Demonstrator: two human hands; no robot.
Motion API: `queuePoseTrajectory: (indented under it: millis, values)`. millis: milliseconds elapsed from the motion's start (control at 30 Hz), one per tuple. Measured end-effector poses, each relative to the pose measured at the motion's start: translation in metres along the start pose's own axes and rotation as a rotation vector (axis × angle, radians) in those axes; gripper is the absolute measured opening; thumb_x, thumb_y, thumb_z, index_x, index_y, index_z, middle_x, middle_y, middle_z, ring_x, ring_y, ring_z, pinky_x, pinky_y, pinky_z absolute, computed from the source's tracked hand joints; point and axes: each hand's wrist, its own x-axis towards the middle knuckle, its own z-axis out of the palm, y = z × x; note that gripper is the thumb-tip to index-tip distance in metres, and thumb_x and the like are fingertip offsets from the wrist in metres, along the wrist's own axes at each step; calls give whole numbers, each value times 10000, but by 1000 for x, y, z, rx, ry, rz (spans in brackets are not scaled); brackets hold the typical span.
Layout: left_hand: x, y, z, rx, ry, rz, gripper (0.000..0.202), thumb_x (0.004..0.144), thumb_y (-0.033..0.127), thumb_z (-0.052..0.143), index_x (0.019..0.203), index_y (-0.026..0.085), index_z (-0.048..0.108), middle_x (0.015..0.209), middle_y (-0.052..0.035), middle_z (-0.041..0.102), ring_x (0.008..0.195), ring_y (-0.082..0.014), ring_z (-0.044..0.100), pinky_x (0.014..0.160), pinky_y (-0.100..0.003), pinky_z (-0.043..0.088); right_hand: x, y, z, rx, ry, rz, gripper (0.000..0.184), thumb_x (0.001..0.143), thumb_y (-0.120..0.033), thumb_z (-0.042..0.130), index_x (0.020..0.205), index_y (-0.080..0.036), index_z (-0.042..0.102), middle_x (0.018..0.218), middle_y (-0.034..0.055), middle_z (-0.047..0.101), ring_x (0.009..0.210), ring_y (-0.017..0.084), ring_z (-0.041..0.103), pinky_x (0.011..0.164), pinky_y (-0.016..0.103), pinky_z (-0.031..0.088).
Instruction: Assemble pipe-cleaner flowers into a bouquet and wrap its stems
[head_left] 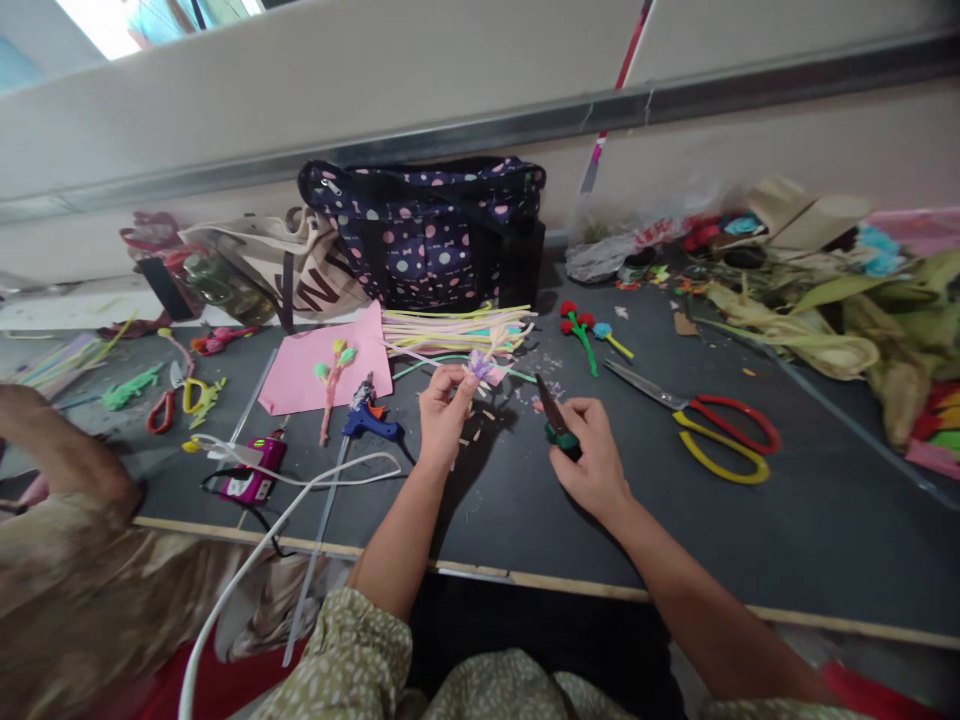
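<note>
My left hand [441, 418] is closed, with thumb and fingers pinching a small purple flower [480, 366] of fuzzy craft stem. In my right hand [592, 462] is a pair of small scissors [550, 404] with dark blades and a green handle; their tips point up and away, a short distance right of the flower. Behind the flower lies a bundle of pale yellow and cream pipe cleaners [450, 330]. Small purple and white clippings are scattered on the dark table [517, 520] around both hands.
A blue glue gun [373, 424] and a pink sheet [289, 375] lie left, near a magenta power box [259, 470] with a white cable [300, 497]. Large red-and-yellow scissors [720, 430] lie right. A patterned bag [427, 240] stands behind. Another person's arm [64, 450] rests far left.
</note>
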Motion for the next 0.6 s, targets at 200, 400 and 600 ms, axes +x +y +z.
queuePoseTrajectory:
  millis: [200,400,600]
  values:
    - [-1,-1,0,-13,-25,-4,264,752,432,741,774,176,682,924,-14,568,644,-65,492,427,-159,412,0,-1,-3,-46,-9,15,556,779,-84,507,1283,-310,573,1183,60,619,1058,246,639,861,371,544]
    - [-1,3,4,-100,-20,-37,284,732,438,759,731,173,657,883,-9,545,683,-76,503,484,-163,479,1,6,2,140,-79,216,451,814,-188,574,1252,-293,577,938,44,740,820,243,735,767,398,596]
    - [2,3,2,-268,-2,-115,302,713,404,788,682,159,615,733,20,520,633,-63,494,569,-182,523,8,7,0,651,-139,609,344,719,-214,607,1060,-206,569,1021,58,628,741,236,756,611,338,610]
